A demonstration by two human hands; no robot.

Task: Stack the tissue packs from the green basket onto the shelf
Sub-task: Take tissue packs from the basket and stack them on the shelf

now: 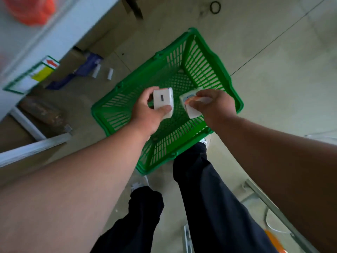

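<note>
The green basket (204,57) stands on the floor below me, its mesh bottom bare where it shows. Over it, my left hand (145,110) grips a white tissue pack (163,101) with a small dark mark on its face. My right hand (213,105) holds a second white tissue pack (189,105) with orange and blue print, fingers curled over its top. The two packs hang side by side, slightly apart. The white shelf (36,33) runs along the upper left, blurred.
An orange item (31,10) lies on the shelf. A price label holder (32,75) hangs from its edge. Small white and blue packs (94,68) lie on the floor under the shelf. My dark-trousered legs (197,189) stand beside the basket. A metal frame (273,207) rises at lower right.
</note>
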